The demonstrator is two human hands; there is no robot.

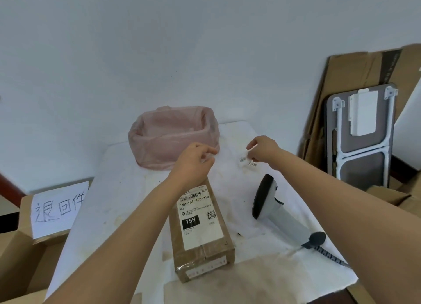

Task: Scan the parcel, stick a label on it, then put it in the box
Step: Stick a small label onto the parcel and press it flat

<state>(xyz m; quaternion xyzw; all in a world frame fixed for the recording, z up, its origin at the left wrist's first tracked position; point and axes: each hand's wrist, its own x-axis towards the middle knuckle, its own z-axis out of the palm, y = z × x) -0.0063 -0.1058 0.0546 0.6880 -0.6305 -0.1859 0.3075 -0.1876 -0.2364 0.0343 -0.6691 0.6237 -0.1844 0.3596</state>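
Parcel, a brown taped cardboard carton [201,233], lies flat on the white-covered desk [127,189], between our forearms. Its printed waybill reads "15H-159-A03-210", "A03", "15H". We judge scanning done: the grey-and-white handheld scanner [280,209] lies unheld beside it. Labelling is underway: our right hand [262,150] pinches a small handwritten sticker [247,161]; our left hand [196,161] hovers loosely curled, empty. The open cardboard box [27,246], signed "退回件", awaits.

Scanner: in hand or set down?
Set down. The scanner lies on its side on the table, right of the parcel; neither hand touches it.
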